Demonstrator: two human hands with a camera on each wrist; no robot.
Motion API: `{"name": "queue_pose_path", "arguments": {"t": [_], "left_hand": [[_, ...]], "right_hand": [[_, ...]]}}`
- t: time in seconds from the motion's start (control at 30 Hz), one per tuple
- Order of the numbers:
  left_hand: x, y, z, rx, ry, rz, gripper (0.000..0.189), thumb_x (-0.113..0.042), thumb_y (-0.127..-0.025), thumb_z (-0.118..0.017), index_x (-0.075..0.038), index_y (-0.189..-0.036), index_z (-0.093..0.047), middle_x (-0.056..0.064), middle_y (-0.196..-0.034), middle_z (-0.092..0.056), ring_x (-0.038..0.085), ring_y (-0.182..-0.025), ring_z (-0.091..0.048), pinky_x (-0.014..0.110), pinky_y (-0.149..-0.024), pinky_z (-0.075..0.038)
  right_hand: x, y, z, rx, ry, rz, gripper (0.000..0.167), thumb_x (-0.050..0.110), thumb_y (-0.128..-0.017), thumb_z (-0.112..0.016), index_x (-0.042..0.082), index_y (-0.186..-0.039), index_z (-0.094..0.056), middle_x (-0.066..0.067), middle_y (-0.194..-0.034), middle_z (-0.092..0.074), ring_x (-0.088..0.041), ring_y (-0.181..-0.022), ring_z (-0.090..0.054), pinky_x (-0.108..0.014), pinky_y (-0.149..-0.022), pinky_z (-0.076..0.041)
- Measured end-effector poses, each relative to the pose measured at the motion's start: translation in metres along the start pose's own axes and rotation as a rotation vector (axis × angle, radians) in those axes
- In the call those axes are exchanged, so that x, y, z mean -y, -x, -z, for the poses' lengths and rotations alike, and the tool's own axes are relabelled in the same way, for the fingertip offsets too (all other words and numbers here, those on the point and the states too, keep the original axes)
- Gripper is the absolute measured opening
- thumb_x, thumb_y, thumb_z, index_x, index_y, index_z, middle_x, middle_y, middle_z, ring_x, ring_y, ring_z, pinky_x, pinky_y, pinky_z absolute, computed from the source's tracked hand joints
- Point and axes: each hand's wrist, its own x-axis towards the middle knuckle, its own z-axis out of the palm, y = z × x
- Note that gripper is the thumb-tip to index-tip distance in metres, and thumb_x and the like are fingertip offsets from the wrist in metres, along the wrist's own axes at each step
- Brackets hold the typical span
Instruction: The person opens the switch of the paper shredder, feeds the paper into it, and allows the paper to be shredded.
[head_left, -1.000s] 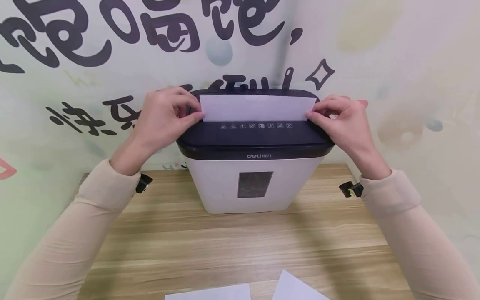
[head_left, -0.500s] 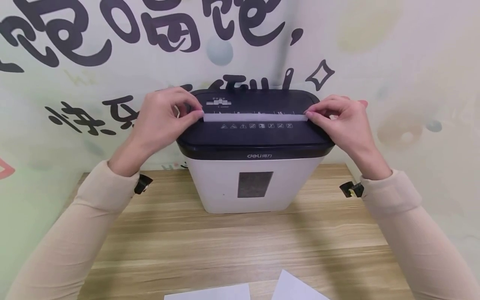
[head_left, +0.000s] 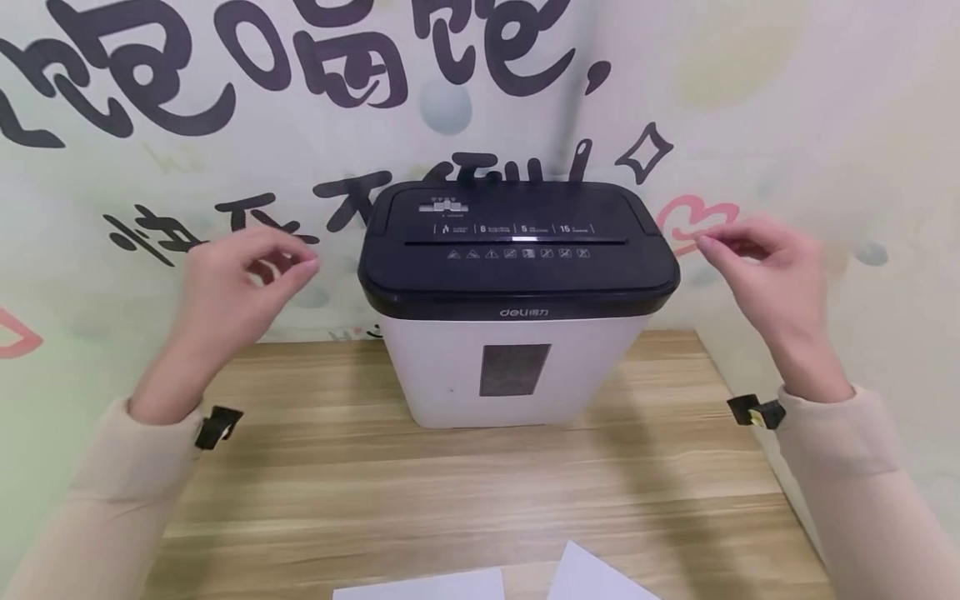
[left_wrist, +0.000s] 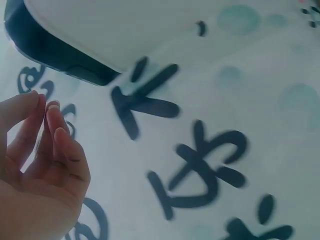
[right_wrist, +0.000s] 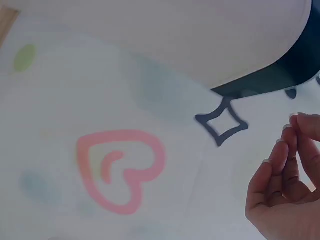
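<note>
A paper shredder [head_left: 517, 283] with a dark top and a white body stands upright on the wooden table. Its feed slot [head_left: 450, 243] runs across the lid, with a small pale glint at the middle. Left of the shredder, my left hand [head_left: 240, 287] is raised in the air, holding nothing. Its thumb and fingertips come close together in the left wrist view. On the other side hovers my right hand [head_left: 780, 287], also holding nothing, fingers loosely bent with the thumb near the fingertips. Neither hand touches the shredder.
Two white paper sheets, a left sheet [head_left: 420, 586] and a right sheet [head_left: 596, 577], lie at the table's near edge, partly out of view. Behind the shredder is a wall [head_left: 750, 100] with large dark lettering. Bare wood of the table [head_left: 465, 492] shows before the shredder.
The paper sheet that both hands pinched has sunk into the shredder's slot and no longer shows above it. Both hands have let go and moved outward and slightly lower, away from the lid.
</note>
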Motion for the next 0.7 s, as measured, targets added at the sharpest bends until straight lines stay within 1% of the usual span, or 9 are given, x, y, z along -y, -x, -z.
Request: {"name": "queue_pose_path", "arguments": {"t": [0.1,0.13,0.2,0.27,0.33,0.43,0.53,0.63,0.7], "left_hand": [[0.013,0.016,0.007,0.017,-0.024,0.078,0.005,-0.003,-0.086,-0.076,-0.004,-0.091,-0.075,-0.004,-0.084,-0.067,-0.002,-0.067,-0.053,0.009,-0.064,-0.043],[0.016,0.021,0.009,0.020,-0.028,0.098,0.005,-0.004,-0.086,-0.076,-0.005,-0.091,-0.075,-0.007,-0.084,-0.067,-0.002,-0.068,-0.053,0.008,-0.064,-0.043],[0.022,0.028,0.012,0.024,-0.027,0.123,0.005,-0.004,-0.087,-0.075,-0.005,-0.092,-0.075,-0.008,-0.084,-0.066,-0.001,-0.069,-0.054,0.008,-0.065,-0.044],[0.027,0.037,0.015,0.030,-0.027,0.147,0.006,-0.004,-0.088,-0.075,-0.006,-0.093,-0.075,-0.007,-0.084,-0.068,-0.002,-0.070,-0.055,0.008,-0.066,-0.044],[0.032,0.049,0.017,0.046,-0.020,0.167,0.007,-0.002,-0.087,-0.074,-0.005,-0.094,-0.075,-0.001,-0.083,-0.070,-0.003,-0.070,-0.055,0.007,-0.066,-0.044],[0.041,0.076,0.016,0.086,-0.017,0.215,0.011,0.001,-0.086,-0.075,-0.005,-0.096,-0.075,0.007,-0.084,-0.071,-0.003,-0.070,-0.056,0.007,-0.066,-0.044],[0.052,0.109,0.010,0.120,-0.018,0.269,0.011,0.002,-0.086,-0.075,-0.005,-0.095,-0.074,0.008,-0.082,-0.070,-0.002,-0.068,-0.055,0.008,-0.064,-0.045],[0.058,0.138,0.002,0.165,-0.008,0.303,0.011,0.002,-0.086,-0.074,-0.005,-0.094,-0.073,0.007,-0.082,-0.071,-0.002,-0.068,-0.057,0.010,-0.062,-0.046],[0.061,0.155,-0.002,0.201,-0.002,0.314,0.011,0.002,-0.086,-0.073,-0.006,-0.094,-0.073,0.006,-0.083,-0.072,-0.001,-0.069,-0.059,0.011,-0.062,-0.047]], "right_hand": [[-0.010,0.008,0.008,0.014,0.068,-0.080,0.020,0.013,-0.087,-0.077,-0.002,-0.100,-0.076,0.024,-0.077,-0.066,0.002,-0.070,-0.060,-0.012,-0.066,-0.044],[-0.013,0.011,0.009,0.024,0.088,-0.096,0.022,0.015,-0.087,-0.077,-0.002,-0.101,-0.076,0.025,-0.077,-0.066,0.003,-0.070,-0.061,-0.011,-0.066,-0.044],[-0.018,0.016,0.010,0.035,0.106,-0.109,0.022,0.015,-0.087,-0.077,-0.002,-0.101,-0.076,0.026,-0.078,-0.066,0.003,-0.070,-0.061,-0.011,-0.065,-0.044],[-0.023,0.021,0.010,0.049,0.116,-0.123,0.023,0.016,-0.087,-0.078,-0.001,-0.101,-0.076,0.026,-0.078,-0.066,0.004,-0.070,-0.061,-0.010,-0.065,-0.044],[-0.030,0.028,0.010,0.075,0.123,-0.136,0.023,0.017,-0.087,-0.078,-0.001,-0.101,-0.076,0.026,-0.078,-0.066,0.004,-0.070,-0.061,-0.010,-0.064,-0.045],[-0.045,0.042,0.010,0.133,0.153,-0.169,0.026,0.022,-0.089,-0.077,0.000,-0.103,-0.075,0.027,-0.078,-0.066,0.003,-0.071,-0.062,-0.009,-0.063,-0.045],[-0.064,0.063,0.008,0.211,0.202,-0.187,0.026,0.024,-0.091,-0.074,0.001,-0.104,-0.075,0.023,-0.079,-0.068,0.004,-0.070,-0.062,-0.010,-0.063,-0.046],[-0.083,0.088,-0.001,0.282,0.252,-0.164,0.021,0.022,-0.092,-0.073,0.003,-0.101,-0.076,0.008,-0.083,-0.074,0.006,-0.070,-0.061,-0.011,-0.062,-0.047],[-0.093,0.104,-0.009,0.316,0.275,-0.136,0.015,0.018,-0.092,-0.073,0.005,-0.097,-0.076,-0.002,-0.086,-0.075,0.008,-0.071,-0.061,-0.011,-0.062,-0.047]]}}
